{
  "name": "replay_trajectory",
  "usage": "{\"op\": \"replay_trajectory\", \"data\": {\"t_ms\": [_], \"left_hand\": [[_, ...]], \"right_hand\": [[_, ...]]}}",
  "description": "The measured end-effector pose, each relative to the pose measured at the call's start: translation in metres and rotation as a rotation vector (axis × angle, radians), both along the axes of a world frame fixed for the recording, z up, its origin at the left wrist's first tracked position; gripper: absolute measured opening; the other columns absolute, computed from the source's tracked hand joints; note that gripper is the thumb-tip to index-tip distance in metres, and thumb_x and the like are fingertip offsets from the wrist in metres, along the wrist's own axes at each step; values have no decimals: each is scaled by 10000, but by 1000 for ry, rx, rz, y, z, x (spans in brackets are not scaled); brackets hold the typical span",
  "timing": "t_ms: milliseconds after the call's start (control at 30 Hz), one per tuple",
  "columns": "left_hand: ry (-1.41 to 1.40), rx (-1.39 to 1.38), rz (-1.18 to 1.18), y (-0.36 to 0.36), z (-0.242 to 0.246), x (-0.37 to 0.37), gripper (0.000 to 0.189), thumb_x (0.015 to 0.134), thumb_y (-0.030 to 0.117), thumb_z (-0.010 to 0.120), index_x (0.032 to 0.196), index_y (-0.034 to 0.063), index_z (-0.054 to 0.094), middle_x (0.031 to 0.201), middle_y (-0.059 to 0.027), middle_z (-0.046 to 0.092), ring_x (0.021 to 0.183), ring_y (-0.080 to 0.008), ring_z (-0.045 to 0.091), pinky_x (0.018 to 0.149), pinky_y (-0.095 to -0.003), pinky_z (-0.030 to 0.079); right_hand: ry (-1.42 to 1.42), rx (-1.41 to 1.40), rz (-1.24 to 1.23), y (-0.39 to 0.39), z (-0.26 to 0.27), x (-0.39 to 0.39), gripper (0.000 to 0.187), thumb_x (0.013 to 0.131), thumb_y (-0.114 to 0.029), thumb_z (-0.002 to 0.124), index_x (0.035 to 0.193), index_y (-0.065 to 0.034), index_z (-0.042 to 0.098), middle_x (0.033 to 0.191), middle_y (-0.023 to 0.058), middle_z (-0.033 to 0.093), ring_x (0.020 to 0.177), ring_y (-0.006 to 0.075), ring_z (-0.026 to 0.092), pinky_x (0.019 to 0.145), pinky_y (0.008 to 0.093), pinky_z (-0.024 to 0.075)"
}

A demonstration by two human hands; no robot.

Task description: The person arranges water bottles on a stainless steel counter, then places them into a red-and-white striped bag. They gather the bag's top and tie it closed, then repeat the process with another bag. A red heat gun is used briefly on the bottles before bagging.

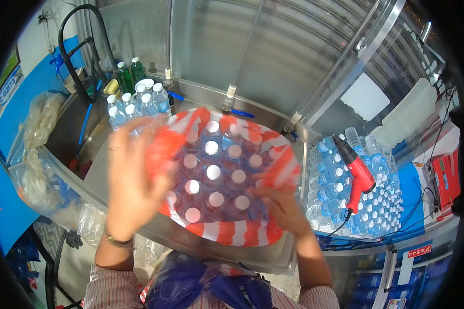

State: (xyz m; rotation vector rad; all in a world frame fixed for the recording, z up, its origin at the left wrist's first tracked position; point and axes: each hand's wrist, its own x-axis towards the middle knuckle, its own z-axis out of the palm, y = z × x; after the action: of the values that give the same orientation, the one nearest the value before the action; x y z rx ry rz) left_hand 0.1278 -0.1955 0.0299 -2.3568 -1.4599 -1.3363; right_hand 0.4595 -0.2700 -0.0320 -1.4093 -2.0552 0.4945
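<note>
A red-and-white striped plastic bag [237,233] stands on the stainless steel sink counter [232,255]. Its mouth is spread wide around several upright clear bottles with white caps [213,172]. At the bag's left rim is my left hand [133,181], blurred, with thumb and fingers apart and nothing seen in it. My right hand [280,206] lies against the bag's right side. Blur hides whether its fingers pinch the plastic. Just beyond my left hand, a group of capped clear bottles [128,99] stands on the counter.
Two green bottles [130,73] and a yellow sponge [111,87] are by the sink basin [89,135] and black hose faucet [62,38]. Blue-handled valves [242,113] line the back. At right, a red heat gun [357,174] with a cord lies over stacked water bottles [328,189].
</note>
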Motion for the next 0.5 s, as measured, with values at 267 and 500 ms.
{"op": "replay_trajectory", "data": {"t_ms": [267,500], "left_hand": [[323,-374,-472,13,-68,116,630,819,363,687,1345,73,498,1311,-186,479,1248,-381,414,982,-569,372],[348,-375,-559,12,-74,108,594,873,343,657,1349,31,487,1074,-140,555,1054,-336,500,873,-487,385]], "right_hand": [[120,-91,-228,27,19,-10,398,887,-115,513,1265,-83,633,817,228,619,848,396,583,772,494,443],[-232,247,50,9,1,-28,506,856,-104,514,1361,-77,553,1038,304,586,890,456,568,819,559,438]]}}
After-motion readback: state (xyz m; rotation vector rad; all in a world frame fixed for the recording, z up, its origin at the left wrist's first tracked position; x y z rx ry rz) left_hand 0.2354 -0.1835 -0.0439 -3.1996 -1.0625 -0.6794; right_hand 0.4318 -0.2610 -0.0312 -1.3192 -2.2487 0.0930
